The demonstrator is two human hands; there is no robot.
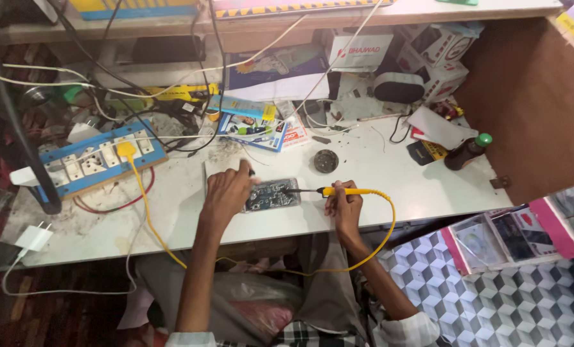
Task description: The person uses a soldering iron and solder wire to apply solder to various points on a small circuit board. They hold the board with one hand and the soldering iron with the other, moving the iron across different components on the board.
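An opened phone [272,195] lies on the white bench [390,173] between both hands. The left hand [226,193] presses its edge, fingers curled. The right hand [345,204] grips a yellow soldering iron [338,191], tip touching it.

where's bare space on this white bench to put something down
Bare patches on the white bench: right of the yellow-handled soldering iron, before the brown bottle; also the front-left edge below the blue switchboard. The back is crowded with boxes and cables.
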